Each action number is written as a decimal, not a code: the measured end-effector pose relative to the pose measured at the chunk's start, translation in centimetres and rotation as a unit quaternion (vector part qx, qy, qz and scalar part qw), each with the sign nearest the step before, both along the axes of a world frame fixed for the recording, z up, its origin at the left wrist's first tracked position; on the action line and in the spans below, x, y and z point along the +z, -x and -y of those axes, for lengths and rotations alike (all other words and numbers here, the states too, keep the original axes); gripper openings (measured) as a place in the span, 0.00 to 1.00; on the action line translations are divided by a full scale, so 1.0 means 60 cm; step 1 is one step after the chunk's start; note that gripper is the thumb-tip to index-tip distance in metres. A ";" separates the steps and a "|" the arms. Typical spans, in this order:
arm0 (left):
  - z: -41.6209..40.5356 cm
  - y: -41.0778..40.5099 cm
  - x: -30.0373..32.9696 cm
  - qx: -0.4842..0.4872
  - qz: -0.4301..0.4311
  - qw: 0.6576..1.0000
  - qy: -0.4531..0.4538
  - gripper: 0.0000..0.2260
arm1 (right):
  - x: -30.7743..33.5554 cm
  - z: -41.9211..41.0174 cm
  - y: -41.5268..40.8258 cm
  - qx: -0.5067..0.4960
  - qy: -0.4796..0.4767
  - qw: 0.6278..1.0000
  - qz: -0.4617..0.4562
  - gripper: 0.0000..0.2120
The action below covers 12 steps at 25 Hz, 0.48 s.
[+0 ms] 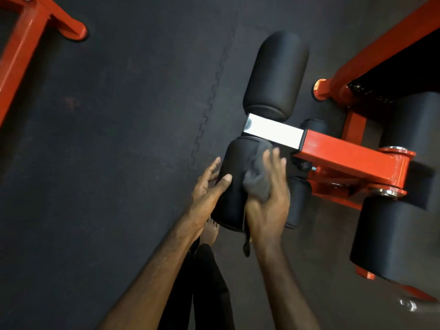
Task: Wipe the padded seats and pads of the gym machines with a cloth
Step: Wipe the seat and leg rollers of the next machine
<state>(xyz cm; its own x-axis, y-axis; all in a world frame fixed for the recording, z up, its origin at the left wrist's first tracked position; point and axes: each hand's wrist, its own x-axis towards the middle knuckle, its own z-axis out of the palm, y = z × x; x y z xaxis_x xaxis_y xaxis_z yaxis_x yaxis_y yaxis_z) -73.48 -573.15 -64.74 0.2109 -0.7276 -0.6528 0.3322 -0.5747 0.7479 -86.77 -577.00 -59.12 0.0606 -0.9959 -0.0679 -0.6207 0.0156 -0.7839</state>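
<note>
Here, a black cylindrical roller pad (pixel 234 184), smooth and matte with a rounded end cap, juts toward the camera from a white square bar (pixel 273 133) on an orange-red steel machine frame (pixel 347 160). The right hand (pixel 267 203) lies flat over a crumpled dark grey cloth (pixel 256 177), its fingers spread and nearly straight, pressing the cloth against the upper right side of the pad; a thin strip of the cloth hangs below the wrist. The left hand (pixel 209 186) rests on the pad's left side with fingers extended, the thumb laid across the top, steadying it without curling round.

A second roller pad (pixel 276 75) of the same shape extends from the far side of the white bar, in line with the first. Lower and to the right, a smaller black roller (pixel 297 203) sits partly hidden behind the right hand. Two larger black foam rollers (pixel 390 236) sit on the right side of the frame, by bright metal washers.

The floor (pixel 119 163) is dark rubber matting with a jigsaw-shaped seam running diagonally just left of the pads. Another orange-red frame leg (pixel 31 27) crosses the upper left corner. A bare foot (pixel 209 232) and dark trouser leg show beneath the forearms.
</note>
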 end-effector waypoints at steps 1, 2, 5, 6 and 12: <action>0.000 -0.002 0.002 -0.006 0.017 1.000 -0.004 0.35 | 0.010 -0.047 0.005 0.056 0.011 0.998 -0.031 0.36; 0.001 -0.004 0.000 -0.010 0.027 1.000 -0.012 0.36 | 0.016 -0.091 0.011 0.104 0.013 0.993 -0.053 0.37; 0.010 -0.005 0.002 -0.022 0.008 1.000 -0.011 0.30 | 0.011 -0.099 0.012 0.095 0.015 0.993 -0.062 0.35; 0.009 -0.002 0.001 -0.019 -0.014 1.000 -0.003 0.28 | 0.006 -0.066 0.004 0.071 0.018 0.995 -0.064 0.34; 0.003 0.001 0.002 0.012 -0.008 1.000 0.020 0.21 | -0.001 0.062 -0.020 0.007 0.029 0.998 -0.048 0.37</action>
<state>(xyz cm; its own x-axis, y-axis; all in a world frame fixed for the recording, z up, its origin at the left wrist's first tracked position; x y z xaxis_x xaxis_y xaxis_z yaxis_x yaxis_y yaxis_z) -73.53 -573.33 -64.62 0.2178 -0.7478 -0.6271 0.3578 -0.5367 0.7642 -85.57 -580.72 -59.16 0.0712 -0.9973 -0.0169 -0.6924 -0.0372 -0.7206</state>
